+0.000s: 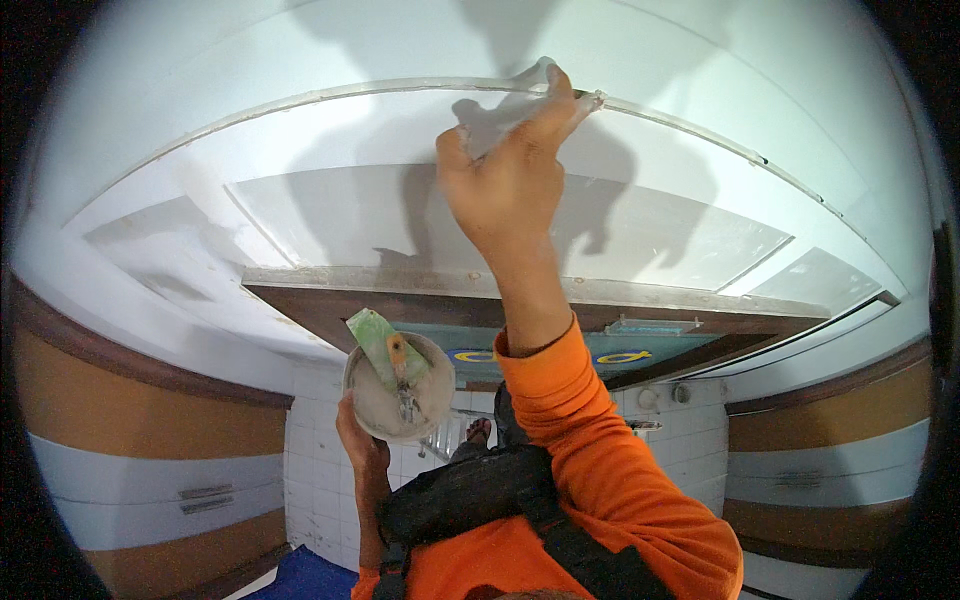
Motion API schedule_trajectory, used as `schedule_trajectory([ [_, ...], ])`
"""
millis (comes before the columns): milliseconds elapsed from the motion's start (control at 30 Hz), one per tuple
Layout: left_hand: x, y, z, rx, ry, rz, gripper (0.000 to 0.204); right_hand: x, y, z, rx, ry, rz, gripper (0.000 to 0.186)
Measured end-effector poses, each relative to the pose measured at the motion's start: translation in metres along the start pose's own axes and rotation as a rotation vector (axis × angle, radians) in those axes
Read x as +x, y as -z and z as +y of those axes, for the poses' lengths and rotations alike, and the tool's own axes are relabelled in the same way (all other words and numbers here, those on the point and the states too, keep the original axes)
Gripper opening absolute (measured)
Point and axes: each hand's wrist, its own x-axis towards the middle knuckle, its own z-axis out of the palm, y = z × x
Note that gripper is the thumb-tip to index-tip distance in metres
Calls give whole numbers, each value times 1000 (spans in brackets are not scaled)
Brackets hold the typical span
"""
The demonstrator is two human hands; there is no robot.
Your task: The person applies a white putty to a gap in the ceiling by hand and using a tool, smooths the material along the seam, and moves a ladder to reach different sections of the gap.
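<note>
My right hand is raised to the long seam between the white upper surface and the white panel. One fingertip rests at the seam, another finger with white smears points along it, and the thumb stands apart; I see nothing held. Lower left, my left hand grips the side of a round tub of pale, creamy paste. Leaning in the tub are a green flat piece and a paste-smeared tool with an orange-brown handle; its exact kind is unclear.
A brown-framed doorway with a glass pane lies under the panel. Far below are a metal ladder, a foot on it, and a white tiled floor. Brown and white walls flank both sides. Blue cloth shows at lower left.
</note>
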Motion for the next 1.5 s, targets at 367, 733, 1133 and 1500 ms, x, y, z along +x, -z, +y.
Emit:
schedule_trajectory([
  [367,-4,-14,10,-149,134,27,50,-7,7,-15,212,-64,-47,77],
  [733,-3,-15,16,-117,136,-1,48,-4,25,26,250,-117,136,77],
  [1133,2,-5,10,-136,145,1,52,-2,17,15,497,-175,165,77],
  [1500,-2,-2,22,-143,124,87,50,12,-29,-45,797,-324,242,97],
])
